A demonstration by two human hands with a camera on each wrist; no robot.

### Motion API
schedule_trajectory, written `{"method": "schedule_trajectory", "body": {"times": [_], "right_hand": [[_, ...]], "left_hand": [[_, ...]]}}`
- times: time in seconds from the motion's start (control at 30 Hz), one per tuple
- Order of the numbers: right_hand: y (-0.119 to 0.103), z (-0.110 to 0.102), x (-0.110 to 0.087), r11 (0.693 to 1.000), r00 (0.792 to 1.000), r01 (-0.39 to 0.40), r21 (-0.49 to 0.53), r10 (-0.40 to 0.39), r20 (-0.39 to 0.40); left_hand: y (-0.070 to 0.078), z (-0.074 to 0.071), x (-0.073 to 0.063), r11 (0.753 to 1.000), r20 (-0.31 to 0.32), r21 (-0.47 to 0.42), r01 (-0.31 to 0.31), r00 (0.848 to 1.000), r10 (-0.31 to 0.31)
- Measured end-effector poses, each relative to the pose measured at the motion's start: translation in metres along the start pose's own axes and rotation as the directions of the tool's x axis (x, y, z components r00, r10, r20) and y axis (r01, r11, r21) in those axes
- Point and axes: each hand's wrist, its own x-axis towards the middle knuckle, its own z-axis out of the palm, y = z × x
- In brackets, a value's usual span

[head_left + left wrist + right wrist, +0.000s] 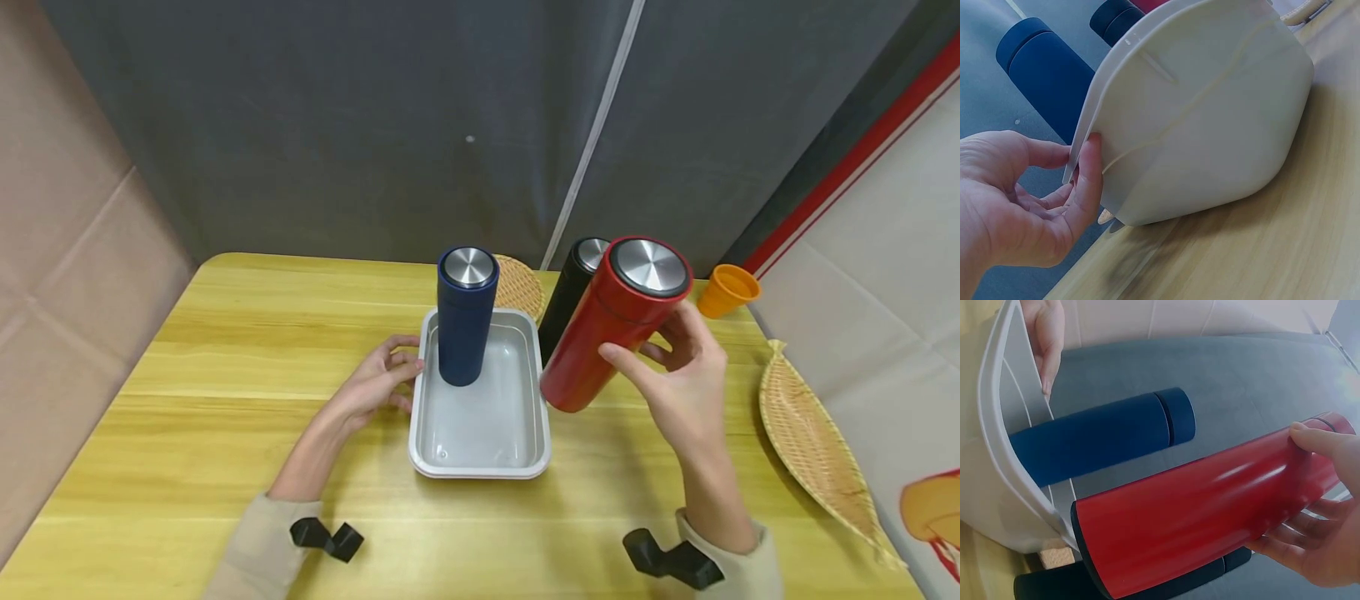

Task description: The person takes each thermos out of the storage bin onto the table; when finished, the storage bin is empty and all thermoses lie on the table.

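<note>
Pinching left edge of pale-grey rectangular plastic tray (pixel 480 429) with left hand (pixel 378 379) | gripping tilted red cylindrical silver-topped flask (pixel 611 325) with right hand (pixel 682 379), base by tray's right edge | inside, near left edge, upright navy cylindrical flask (pixel 465 333) | toward worktop's (pixel 292 342) far edge, black cylindrical flask (pixel 566 300)

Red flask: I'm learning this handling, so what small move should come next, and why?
Probably shift the red flask left, over the tray: the right hand holds it tilted alongside, the left hand pinches the rim, and bare tray floor shows by the blue flask.
</note>
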Motion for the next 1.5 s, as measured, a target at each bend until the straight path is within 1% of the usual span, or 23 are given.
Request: {"method": "schedule_trajectory", "body": {"times": [0.1,0.17,0.3,0.43,0.73,0.97,1.23,1.5], "right_hand": [[0.003,-0.003,0.001,1.000,1.000,-0.008,0.000,0.008,-0.016],[0.005,-0.005,0.001,1.000,0.999,-0.021,-0.020,0.020,-0.025],[0.009,-0.007,0.000,0.993,0.998,-0.042,-0.108,0.037,-0.043],[0.013,-0.008,0.000,0.980,0.997,-0.058,-0.191,0.046,-0.067],[0.026,-0.014,-0.002,0.943,0.992,-0.089,-0.319,0.055,-0.116],[0.034,-0.018,-0.001,0.937,0.989,-0.112,-0.330,0.072,-0.131],[0.048,-0.023,0.004,0.952,0.987,-0.093,-0.291,0.049,-0.155],[0.063,-0.029,0.008,0.953,0.974,-0.146,-0.266,0.092,-0.207]], "left_hand": [[0.000,0.000,0.000,1.000,-0.003,-0.001,0.003,1.000,-0.003],[0.000,0.000,0.000,1.000,-0.001,0.000,0.003,1.000,-0.003],[0.001,0.001,0.000,1.000,0.003,-0.003,0.006,1.000,-0.006],[0.001,0.001,0.000,1.000,0.008,-0.004,0.003,1.000,-0.003],[0.000,0.000,0.001,1.000,0.008,-0.002,0.005,1.000,-0.005],[-0.001,0.000,0.001,1.000,0.002,0.009,0.004,1.000,-0.004],[-0.001,0.000,0.001,1.000,-0.007,0.008,0.009,1.000,-0.009],[-0.001,0.001,0.002,1.000,-0.010,0.007,0.014,1.000,-0.014]]}}
